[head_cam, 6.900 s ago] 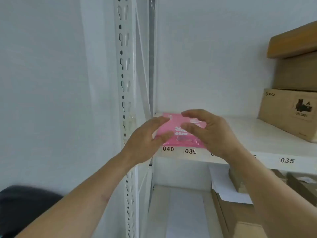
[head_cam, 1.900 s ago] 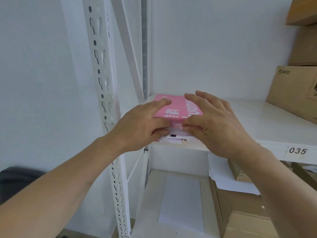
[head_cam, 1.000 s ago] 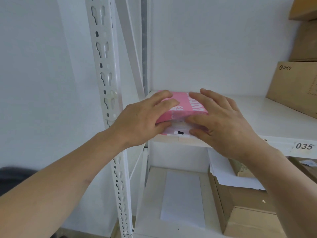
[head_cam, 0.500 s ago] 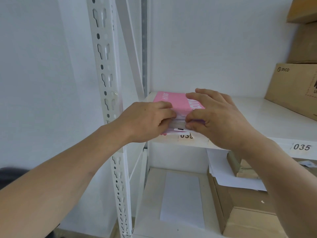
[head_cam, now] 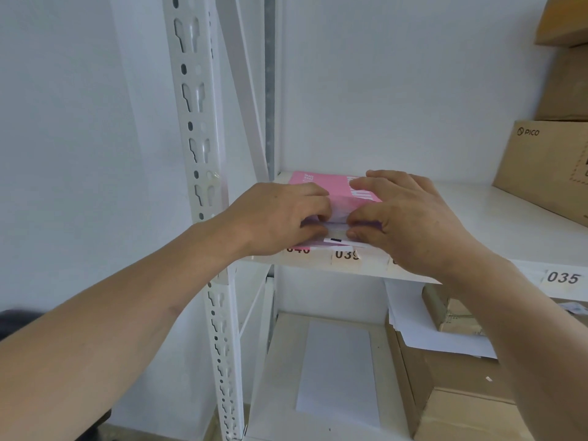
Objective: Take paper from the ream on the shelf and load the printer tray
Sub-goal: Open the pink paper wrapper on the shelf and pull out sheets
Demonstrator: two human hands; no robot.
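Observation:
A pink-wrapped ream of paper [head_cam: 321, 183] lies flat at the left end of a white shelf [head_cam: 496, 224], its near end at the shelf's front edge. My left hand [head_cam: 280, 218] and my right hand [head_cam: 407, 218] both pinch the wrapper flap at that near end, fingertips almost meeting. White paper edges [head_cam: 337, 232] show in the gap between my thumbs and fingers. The printer and its tray are out of view.
A white slotted upright [head_cam: 197, 128] stands just left of my left hand. Cardboard boxes [head_cam: 547, 167] sit at the shelf's right. The shelf below holds a loose white sheet [head_cam: 337, 370], cardboard boxes [head_cam: 445, 393] and more paper [head_cam: 413, 326].
Over the last seconds my fingers have worked along the ream's near end and lifted the wrapper there, so white paper edges show. The ream has stayed on the shelf.

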